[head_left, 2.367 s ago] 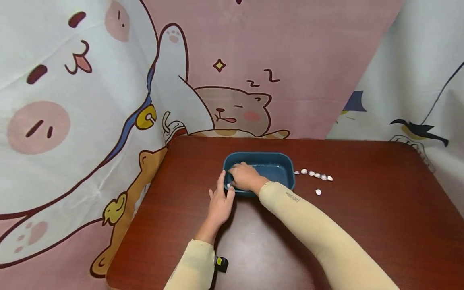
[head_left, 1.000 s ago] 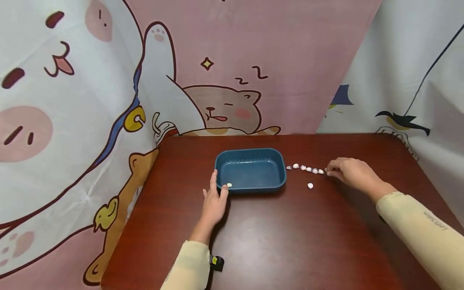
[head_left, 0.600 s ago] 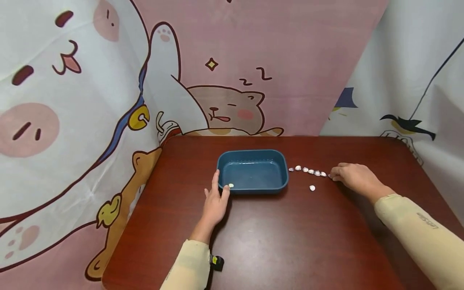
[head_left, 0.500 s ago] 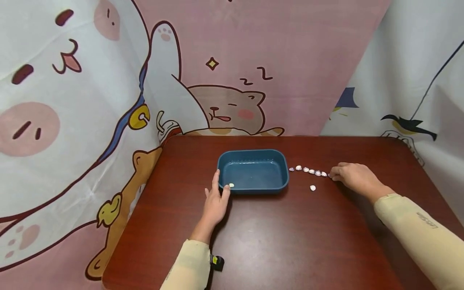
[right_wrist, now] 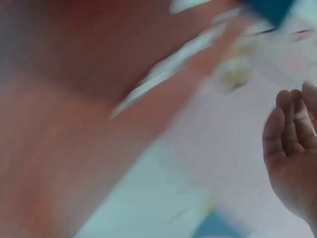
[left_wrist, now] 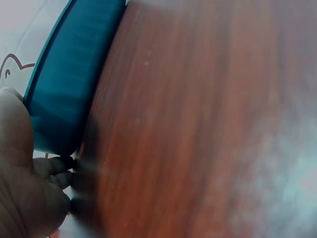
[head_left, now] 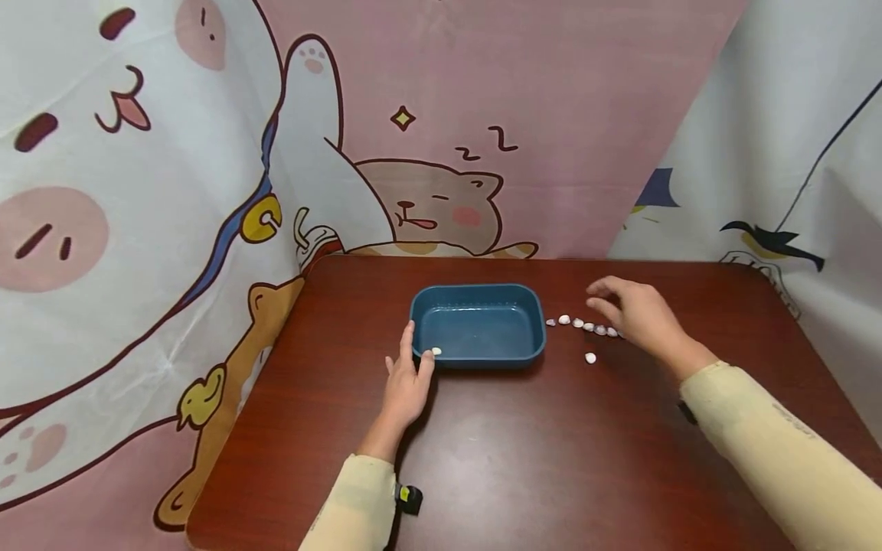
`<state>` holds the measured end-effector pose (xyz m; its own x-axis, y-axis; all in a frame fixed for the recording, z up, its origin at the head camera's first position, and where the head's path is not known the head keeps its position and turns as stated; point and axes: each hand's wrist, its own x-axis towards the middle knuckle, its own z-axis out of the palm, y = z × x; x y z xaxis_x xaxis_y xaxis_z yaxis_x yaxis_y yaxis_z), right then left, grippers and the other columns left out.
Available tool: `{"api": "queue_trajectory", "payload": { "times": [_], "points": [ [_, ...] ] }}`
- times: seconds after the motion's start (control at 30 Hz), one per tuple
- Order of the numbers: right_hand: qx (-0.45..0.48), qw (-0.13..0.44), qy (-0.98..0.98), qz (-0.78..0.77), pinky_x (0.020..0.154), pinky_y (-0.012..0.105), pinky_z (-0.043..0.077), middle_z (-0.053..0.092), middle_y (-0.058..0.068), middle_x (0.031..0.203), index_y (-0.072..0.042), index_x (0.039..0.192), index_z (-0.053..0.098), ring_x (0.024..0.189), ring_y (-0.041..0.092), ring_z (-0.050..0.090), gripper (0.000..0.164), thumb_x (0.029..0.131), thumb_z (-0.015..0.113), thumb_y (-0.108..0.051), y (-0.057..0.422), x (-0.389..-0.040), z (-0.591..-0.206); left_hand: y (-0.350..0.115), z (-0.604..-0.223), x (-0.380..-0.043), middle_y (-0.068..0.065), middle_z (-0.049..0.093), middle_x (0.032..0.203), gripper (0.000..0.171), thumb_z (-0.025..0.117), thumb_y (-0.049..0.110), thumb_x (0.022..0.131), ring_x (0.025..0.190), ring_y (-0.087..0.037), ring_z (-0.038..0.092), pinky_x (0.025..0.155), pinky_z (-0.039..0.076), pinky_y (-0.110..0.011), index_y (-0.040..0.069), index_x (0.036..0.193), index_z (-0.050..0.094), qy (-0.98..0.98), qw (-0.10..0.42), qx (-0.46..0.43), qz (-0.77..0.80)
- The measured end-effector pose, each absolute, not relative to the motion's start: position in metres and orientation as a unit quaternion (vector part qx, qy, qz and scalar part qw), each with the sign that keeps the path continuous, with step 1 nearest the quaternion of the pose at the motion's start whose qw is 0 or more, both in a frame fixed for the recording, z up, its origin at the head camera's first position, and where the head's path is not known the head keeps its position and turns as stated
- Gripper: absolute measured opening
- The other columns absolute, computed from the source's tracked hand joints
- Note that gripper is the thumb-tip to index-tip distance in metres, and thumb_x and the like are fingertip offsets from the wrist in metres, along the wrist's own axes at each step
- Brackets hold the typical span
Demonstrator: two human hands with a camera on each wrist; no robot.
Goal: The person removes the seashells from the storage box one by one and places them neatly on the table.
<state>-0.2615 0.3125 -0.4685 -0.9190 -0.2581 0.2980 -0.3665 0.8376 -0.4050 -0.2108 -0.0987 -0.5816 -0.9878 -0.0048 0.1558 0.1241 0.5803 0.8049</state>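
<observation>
A blue rectangular plastic basin [head_left: 475,360] stands on the table, one small whitish shell [head_left: 436,351] in its front left corner. My left hand [head_left: 406,386] rests at that corner, fingers fairly straight along the outside and thumb by the rim. To the right of the basin runs a row of several small white and purplish shells [head_left: 589,327]; a single shell [head_left: 590,358] lies in front of it. Over the row's right part my right hand [head_left: 641,314] is raised, fingers loosely bent and thumb apart, nothing between them. The right wrist view is blurred; that row is a white streak there.
The dark red-brown wooden table [head_left: 524,451] reaches back to a hanging cloth [head_left: 551,138] printed with cartoon animals. A small black device [head_left: 409,499] is strapped at the left wrist.
My right hand went from inside the basin to the row's right end, set a shell there, then let go and lifted back leftward. The left hand stays at the basin's corner.
</observation>
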Motion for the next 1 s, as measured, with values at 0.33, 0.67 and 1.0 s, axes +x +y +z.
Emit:
{"api": "queue_trajectory", "payload": {
  "times": [0.33,0.67,1.0],
  "points": [
    [0.223,-0.135,-0.944,0.201,0.098,0.049,0.059,0.075,0.013,0.124,-0.006,0.129,0.073,0.111,0.028,0.071,0.036,0.103,0.073,-0.032,0.143,-0.296,-0.459,-0.095,-0.558,-0.201,-0.012,0.036,0.174,0.072,0.043,0.050,0.110,0.151,-0.058,0.041,0.129,0.009,-0.076,0.031,0.173,0.014,-0.893,0.028,-0.010,-0.450],
    [0.236,-0.225,-0.914,0.243,0.071,0.030,0.051,0.068,-0.001,0.086,-0.011,0.096,0.077,0.078,0.013,0.059,0.021,0.100,0.077,-0.032,0.102,-0.302,-0.492,-0.099,-0.555,-0.200,-0.012,0.035,0.175,0.070,0.044,0.044,0.111,0.146,-0.050,0.053,0.131,0.004,-0.072,0.028,0.173,0.015,-0.895,0.040,-0.013,-0.444],
    [0.288,-0.211,-0.908,0.218,0.103,0.042,0.059,0.079,0.006,0.121,-0.011,0.112,0.082,0.116,0.023,0.071,0.016,0.102,0.070,-0.009,0.044,-0.297,-0.501,-0.101,-0.555,-0.197,-0.016,0.041,0.171,0.070,0.040,0.046,0.114,0.145,-0.046,0.055,0.131,0.001,-0.072,0.026,0.174,0.010,-0.893,0.025,-0.034,-0.448]
  ]
}}
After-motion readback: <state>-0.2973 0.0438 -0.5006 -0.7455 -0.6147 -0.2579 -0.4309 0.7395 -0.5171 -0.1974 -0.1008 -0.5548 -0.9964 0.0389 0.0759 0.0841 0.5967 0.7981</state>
